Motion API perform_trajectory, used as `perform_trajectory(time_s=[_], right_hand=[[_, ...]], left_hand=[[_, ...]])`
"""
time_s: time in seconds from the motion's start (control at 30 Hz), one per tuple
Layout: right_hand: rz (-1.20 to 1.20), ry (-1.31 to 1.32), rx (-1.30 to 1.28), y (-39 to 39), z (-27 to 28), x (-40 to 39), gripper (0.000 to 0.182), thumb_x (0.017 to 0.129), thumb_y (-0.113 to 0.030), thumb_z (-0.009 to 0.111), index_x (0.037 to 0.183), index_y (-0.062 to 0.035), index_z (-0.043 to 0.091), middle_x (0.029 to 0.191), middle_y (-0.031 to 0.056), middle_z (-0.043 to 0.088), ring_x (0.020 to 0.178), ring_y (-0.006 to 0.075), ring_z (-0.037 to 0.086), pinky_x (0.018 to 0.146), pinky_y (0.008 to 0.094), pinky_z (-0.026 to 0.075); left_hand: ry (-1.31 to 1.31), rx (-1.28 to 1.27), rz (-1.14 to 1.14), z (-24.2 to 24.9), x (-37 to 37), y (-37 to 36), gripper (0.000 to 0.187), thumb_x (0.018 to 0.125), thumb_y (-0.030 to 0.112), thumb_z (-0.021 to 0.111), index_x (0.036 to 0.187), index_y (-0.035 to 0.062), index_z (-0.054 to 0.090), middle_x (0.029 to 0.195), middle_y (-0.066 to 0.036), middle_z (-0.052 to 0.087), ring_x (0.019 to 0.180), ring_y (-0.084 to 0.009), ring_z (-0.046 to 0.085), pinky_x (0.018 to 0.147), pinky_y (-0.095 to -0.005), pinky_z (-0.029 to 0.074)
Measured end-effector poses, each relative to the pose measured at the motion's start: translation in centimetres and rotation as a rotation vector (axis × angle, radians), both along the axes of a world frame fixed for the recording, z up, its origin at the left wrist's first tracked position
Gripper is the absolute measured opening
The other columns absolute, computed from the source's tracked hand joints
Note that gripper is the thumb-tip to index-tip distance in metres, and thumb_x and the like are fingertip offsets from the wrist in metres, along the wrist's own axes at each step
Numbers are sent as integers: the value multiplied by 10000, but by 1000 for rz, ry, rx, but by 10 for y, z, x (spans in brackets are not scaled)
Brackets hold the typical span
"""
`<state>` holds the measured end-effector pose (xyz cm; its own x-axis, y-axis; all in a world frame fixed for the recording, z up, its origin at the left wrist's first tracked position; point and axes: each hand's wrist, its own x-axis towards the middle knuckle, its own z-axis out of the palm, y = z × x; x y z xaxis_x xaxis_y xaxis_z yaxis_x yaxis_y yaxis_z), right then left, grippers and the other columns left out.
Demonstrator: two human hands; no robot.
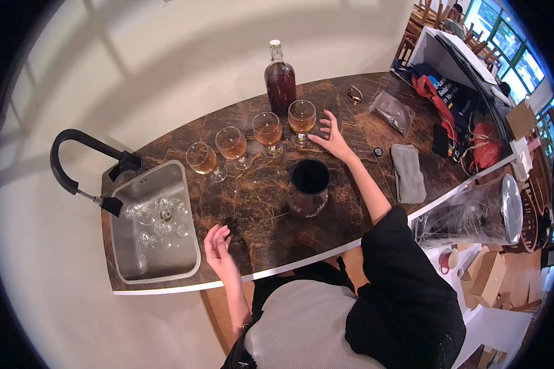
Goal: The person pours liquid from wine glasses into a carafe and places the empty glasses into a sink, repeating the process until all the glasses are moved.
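Observation:
My right hand (331, 136) is open, thumb and fingers apart, right beside the stem of the rightmost wine glass (302, 118). That glass holds amber liquid. Leftward from it runs a row of three similar glasses: one (267, 130), another (231, 144) and the leftmost (202, 158), all upright with amber liquid. Below my right hand stands a dark, wide-mouthed jug (309, 195). My left hand (219, 247) hovers near the counter's front edge, its fingers loosely bent and apart, with nothing in it. A swing-top bottle (281, 86) of dark red liquid rises behind the glasses.
Several clear glasses (164, 229) lie in the steel sink (194, 246) under a black faucet (92, 138). Rightward on the marbled counter (252, 212) are a grey cloth (407, 175), a plastic pouch (391, 112), a small round object (378, 152) and a box of bags (461, 101).

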<state>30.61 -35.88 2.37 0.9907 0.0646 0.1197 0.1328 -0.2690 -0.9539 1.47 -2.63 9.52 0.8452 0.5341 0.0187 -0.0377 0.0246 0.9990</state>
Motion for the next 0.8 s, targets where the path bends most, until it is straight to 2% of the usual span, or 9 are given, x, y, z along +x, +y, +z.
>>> perform_trajectory(time_s=[0.07,0.17,0.27,0.37,0.47,0.57,0.8], right_hand=[[38,24,30,3,5,7,1095,771,-379,868,1559,-212,127,1511,202,355,1323,360,447,1042,528,414],[126,2,104,4,1,17,1095,766,-371,874,1557,-209,135,1490,188,393,1318,357,459,1046,528,413],[180,8,73,11,9,14,1004,820,-228,844,1549,-176,156,1442,158,457,1246,245,546,1062,452,407],[253,-8,124,20,15,12,919,836,-163,826,1519,-154,211,1401,139,501,1250,211,552,1055,418,440],[304,-48,374,31,11,13,835,859,-69,786,1494,-131,248,1379,120,518,1242,188,559,1045,370,474],[288,-54,386,35,0,20,814,871,-9,753,1498,-116,244,1363,110,524,1249,181,550,1039,336,490],[241,-148,457,48,3,16,795,870,9,748,1494,-89,267,1329,108,535,1181,172,591,1018,327,503]], left_hand=[[11,-8,14,2,-3,-2,297,1061,143,464,1326,36,541,1226,-117,645,1118,-182,611,1004,-362,479],[12,-17,29,0,-6,-1,292,1060,129,457,1325,38,541,1224,-117,645,1118,-181,610,1007,-366,479],[23,-12,50,0,-8,0,291,1058,115,449,1325,41,540,1223,-116,645,1119,-181,609,1011,-372,478],[17,-16,69,0,-10,2,293,1054,101,443,1325,44,540,1222,-115,645,1118,-182,609,1014,-375,476],[13,-13,82,0,-14,3,296,1051,93,443,1326,43,539,1220,-117,646,1116,-184,609,1015,-376,474],[25,-9,92,2,-17,5,297,1048,94,447,1326,41,539,1219,-120,646,1117,-185,609,1014,-378,473],[20,-21,96,-3,-19,9,299,1048,97,451,1329,40,535,1219,-116,647,1115,-183,608,1012,-375,469]])
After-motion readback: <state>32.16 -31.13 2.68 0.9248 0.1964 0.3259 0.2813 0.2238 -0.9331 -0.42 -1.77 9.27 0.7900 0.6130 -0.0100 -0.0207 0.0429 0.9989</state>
